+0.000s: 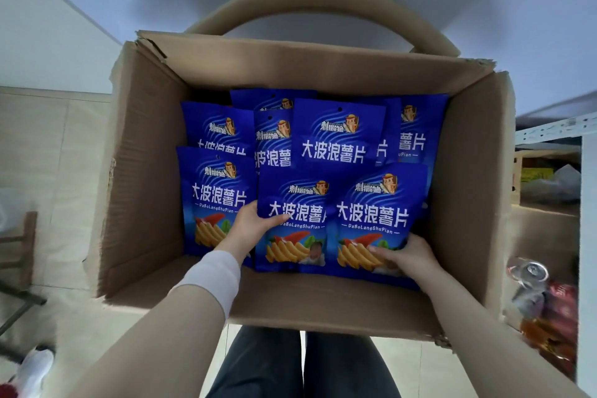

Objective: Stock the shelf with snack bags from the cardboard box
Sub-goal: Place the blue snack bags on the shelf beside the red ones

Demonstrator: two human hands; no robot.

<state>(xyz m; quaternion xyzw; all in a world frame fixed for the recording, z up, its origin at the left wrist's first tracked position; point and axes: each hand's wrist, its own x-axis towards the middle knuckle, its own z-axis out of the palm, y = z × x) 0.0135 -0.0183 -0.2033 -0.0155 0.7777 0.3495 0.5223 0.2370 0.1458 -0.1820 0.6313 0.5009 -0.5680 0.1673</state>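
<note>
An open cardboard box (145, 171) fills the middle of the head view. Several blue snack bags stand and overlap inside it. My left hand (250, 229) grips the left edge of the front middle bag (294, 216), thumb across its face. My right hand (408, 255) holds the lower right corner of the front right bag (371, 213), thumb on its front. Another blue bag (213, 197) leans at the front left, and more bags (336, 136) stand behind. Both forearms reach in over the box's near wall.
A white metal shelf (555, 129) stands at the right edge, with packets and a can (529, 271) on its lower levels. Beige tiled floor lies left of the box. My legs show below the box. A white shoe (35, 365) sits at the bottom left.
</note>
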